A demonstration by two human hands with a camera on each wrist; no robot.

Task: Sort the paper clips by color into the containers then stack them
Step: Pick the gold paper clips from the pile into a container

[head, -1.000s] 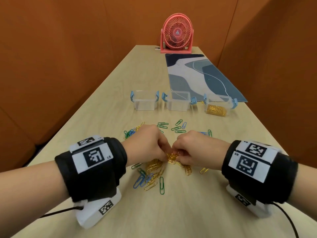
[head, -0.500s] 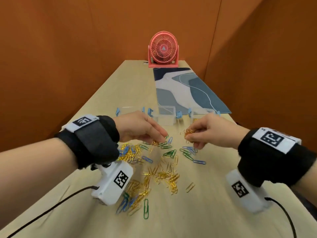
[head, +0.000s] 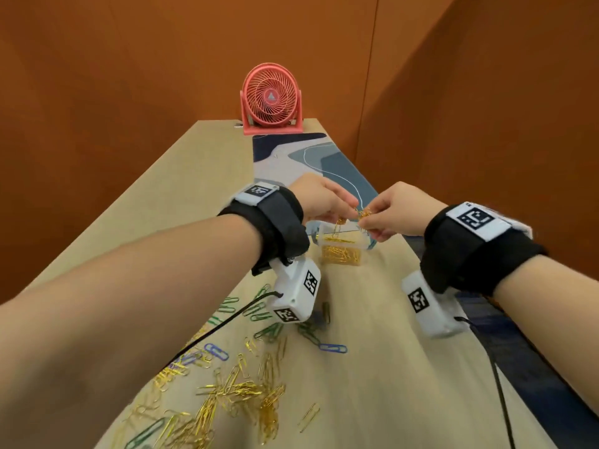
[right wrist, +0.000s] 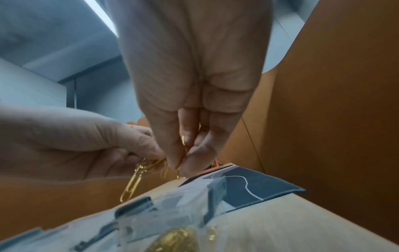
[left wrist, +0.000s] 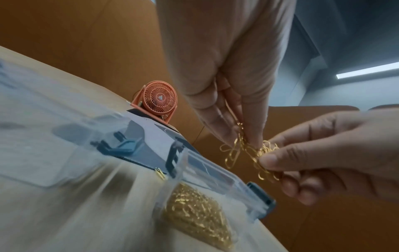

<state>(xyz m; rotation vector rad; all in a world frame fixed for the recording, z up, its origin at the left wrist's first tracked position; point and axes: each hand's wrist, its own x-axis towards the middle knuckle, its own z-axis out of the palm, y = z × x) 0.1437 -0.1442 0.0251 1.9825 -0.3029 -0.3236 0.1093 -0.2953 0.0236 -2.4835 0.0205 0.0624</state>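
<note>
Both hands hover side by side over the clear container (head: 342,246), which holds a layer of gold clips (head: 340,254). My left hand (head: 350,210) pinches a small chain of gold paper clips (head: 339,223) that dangles over the container's opening. My right hand (head: 364,223) pinches a tangled bunch of gold clips (head: 365,212). In the left wrist view the left hand (left wrist: 239,136) and right hand (left wrist: 265,158) almost touch, and their clips (left wrist: 232,155) hang close together above the container (left wrist: 215,172). The right wrist view shows a gold clip (right wrist: 131,185) hanging from the left hand.
Loose gold clips (head: 240,393), green clips (head: 269,332) and blue clips (head: 215,350) lie scattered on the near table. Two more clear containers (left wrist: 64,136) stand left of the gold one, hidden by my left wrist in the head view. A patterned mat (head: 311,157) and a red fan (head: 270,98) sit farther back.
Both hands have lifted off the clip pile with gold clips pinched and moved forward and right, to above the container with gold clips.
</note>
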